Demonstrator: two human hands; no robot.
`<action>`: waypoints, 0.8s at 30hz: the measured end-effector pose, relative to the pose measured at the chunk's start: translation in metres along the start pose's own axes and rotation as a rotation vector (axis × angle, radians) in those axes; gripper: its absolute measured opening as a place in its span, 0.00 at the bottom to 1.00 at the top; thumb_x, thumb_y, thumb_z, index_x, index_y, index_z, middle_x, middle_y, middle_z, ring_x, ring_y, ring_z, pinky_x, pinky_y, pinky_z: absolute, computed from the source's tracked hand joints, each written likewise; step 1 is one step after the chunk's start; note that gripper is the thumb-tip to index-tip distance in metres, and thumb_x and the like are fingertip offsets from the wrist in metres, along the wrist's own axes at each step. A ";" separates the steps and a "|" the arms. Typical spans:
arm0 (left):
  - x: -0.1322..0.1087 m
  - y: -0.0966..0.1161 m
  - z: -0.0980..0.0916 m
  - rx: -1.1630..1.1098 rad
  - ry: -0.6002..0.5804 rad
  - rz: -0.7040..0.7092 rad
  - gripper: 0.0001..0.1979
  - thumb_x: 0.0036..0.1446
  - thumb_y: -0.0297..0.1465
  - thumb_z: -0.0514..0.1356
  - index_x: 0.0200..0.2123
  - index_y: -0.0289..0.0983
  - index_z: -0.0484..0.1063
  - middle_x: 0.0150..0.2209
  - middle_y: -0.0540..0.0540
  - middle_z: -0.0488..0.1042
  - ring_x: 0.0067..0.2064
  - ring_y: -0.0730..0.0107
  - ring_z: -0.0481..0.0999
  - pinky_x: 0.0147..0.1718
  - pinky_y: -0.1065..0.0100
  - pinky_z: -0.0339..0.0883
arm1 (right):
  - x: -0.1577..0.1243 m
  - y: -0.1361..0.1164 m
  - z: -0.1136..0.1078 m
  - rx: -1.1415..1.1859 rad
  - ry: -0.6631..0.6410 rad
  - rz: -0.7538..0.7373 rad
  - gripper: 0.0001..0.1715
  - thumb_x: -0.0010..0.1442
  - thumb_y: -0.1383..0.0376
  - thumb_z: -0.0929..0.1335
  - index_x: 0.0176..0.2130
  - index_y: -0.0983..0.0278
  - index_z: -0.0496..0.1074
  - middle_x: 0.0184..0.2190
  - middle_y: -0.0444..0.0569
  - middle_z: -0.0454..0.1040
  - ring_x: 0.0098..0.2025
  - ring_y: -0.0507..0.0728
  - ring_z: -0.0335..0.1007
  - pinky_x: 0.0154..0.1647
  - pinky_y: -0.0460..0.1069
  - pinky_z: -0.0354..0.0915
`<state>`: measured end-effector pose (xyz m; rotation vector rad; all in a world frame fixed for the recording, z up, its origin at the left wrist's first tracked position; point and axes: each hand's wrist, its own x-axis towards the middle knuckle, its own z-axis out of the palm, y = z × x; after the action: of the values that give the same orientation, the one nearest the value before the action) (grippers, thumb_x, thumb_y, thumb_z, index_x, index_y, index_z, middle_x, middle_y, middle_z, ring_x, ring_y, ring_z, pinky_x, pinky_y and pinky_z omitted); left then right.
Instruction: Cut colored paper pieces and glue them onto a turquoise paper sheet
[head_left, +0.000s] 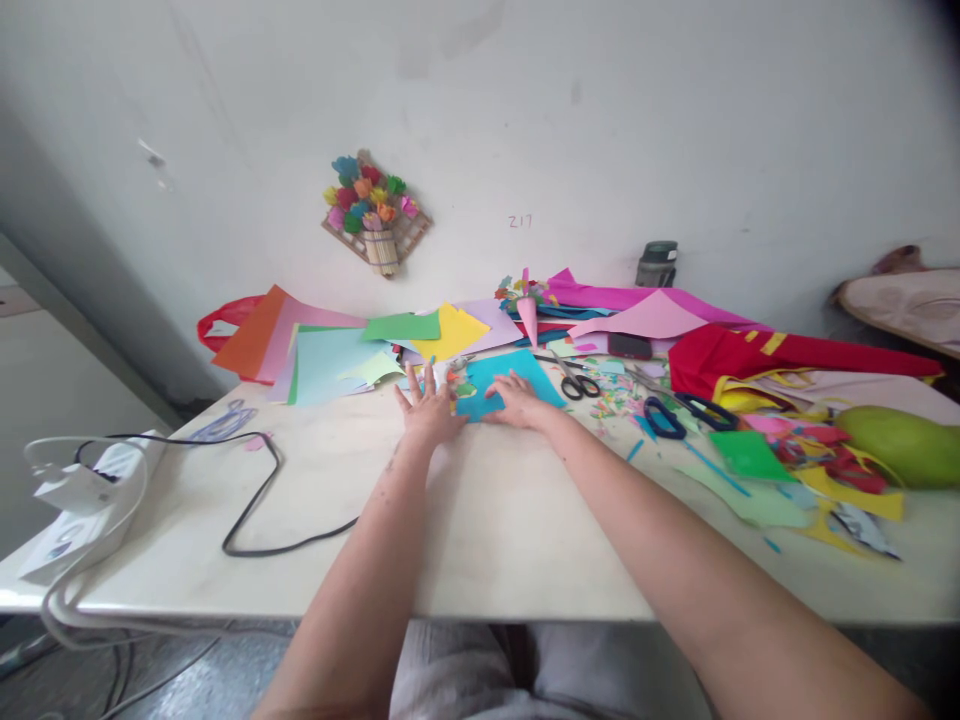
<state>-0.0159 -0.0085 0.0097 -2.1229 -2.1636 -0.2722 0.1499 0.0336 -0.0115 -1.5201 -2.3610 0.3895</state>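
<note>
A blue sheet of paper [534, 375] lies flat on the table in front of me. My right hand [516, 400] rests on its lower part, fingers spread. At the sheet's left edge is my left hand [430, 405], also with its fingers apart and nothing gripped. Between the two hands a small green and yellowish paper piece [466, 390] shows on the blue sheet. Black-handled scissors [580, 385] lie just right of the sheet. Beyond my left hand are a green sheet [402, 326] and a yellow sheet [452, 332].
Navy-handled scissors [666, 418], paper scraps [750, 455] and a green fruit [907, 445] lie on the right. A black cable [255, 510] runs across the left from a power strip [90, 510]. A pink paper cone with paper flowers [528, 318] stands at the back.
</note>
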 end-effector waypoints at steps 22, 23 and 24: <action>0.000 0.004 0.025 0.073 0.184 0.245 0.26 0.56 0.40 0.49 0.59 0.45 0.55 0.64 0.47 0.46 0.64 0.50 0.28 0.57 0.41 0.24 | -0.005 0.007 -0.014 0.079 0.090 -0.141 0.10 0.55 0.60 0.65 0.34 0.61 0.73 0.42 0.46 0.73 0.45 0.55 0.66 0.46 0.50 0.56; 0.001 0.004 0.024 0.067 0.185 0.244 0.26 0.56 0.41 0.49 0.59 0.46 0.55 0.64 0.47 0.46 0.64 0.50 0.29 0.57 0.41 0.24 | -0.007 0.007 -0.017 0.089 0.061 -0.149 0.10 0.55 0.60 0.65 0.34 0.61 0.73 0.37 0.45 0.74 0.41 0.54 0.67 0.43 0.49 0.57; 0.001 0.004 0.024 0.061 0.184 0.244 0.26 0.56 0.41 0.49 0.58 0.46 0.56 0.64 0.47 0.46 0.64 0.50 0.29 0.56 0.41 0.24 | -0.008 0.007 -0.018 0.087 0.031 -0.159 0.09 0.53 0.60 0.66 0.33 0.61 0.73 0.35 0.44 0.75 0.39 0.54 0.67 0.41 0.48 0.57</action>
<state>-0.0111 -0.0031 -0.0130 -2.2033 -1.7715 -0.3587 0.1664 0.0298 0.0018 -1.2808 -2.3867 0.4217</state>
